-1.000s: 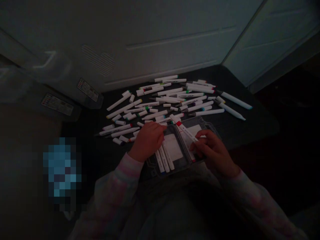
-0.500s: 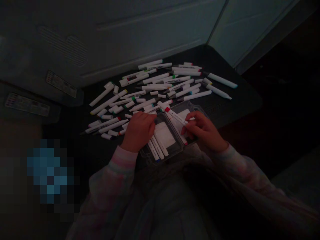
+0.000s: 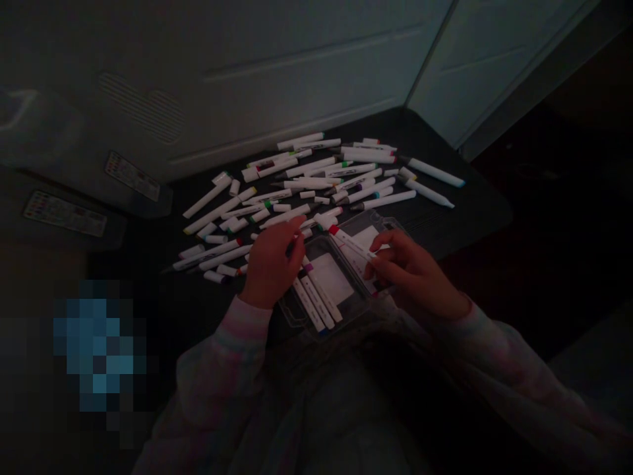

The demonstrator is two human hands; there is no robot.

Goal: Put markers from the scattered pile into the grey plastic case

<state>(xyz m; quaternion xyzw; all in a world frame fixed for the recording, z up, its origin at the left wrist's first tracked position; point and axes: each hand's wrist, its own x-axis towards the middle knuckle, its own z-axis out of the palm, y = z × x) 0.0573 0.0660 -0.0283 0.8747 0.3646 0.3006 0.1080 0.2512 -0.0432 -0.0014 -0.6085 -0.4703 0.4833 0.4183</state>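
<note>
In the dim head view, my right hand (image 3: 415,274) pinches a white marker (image 3: 352,243) with a red band. It slants up and left over the clear plastic case (image 3: 363,280), which lies opened out in front of me. My left hand (image 3: 274,260) is over the case's left edge, thumb and index finger apart with a dark gap between them; I see nothing held there. Several white markers (image 3: 316,305) lie side by side in the left half, their upper ends partly under that hand. A white card (image 3: 331,277) shows inside the case.
Many white markers (image 3: 363,156) and loose caps (image 3: 216,277) are scattered over the black tabletop (image 3: 465,221) beyond the case. A pale panel (image 3: 297,79) stands behind. Two cases with colour-chart labels (image 3: 66,214) are at left, near a pixelated blue patch (image 3: 93,343).
My left hand's index finger has lifted away from its thumb, stretching toward the pile. The red-banded marker stays in my right hand. The camera view has shifted.
</note>
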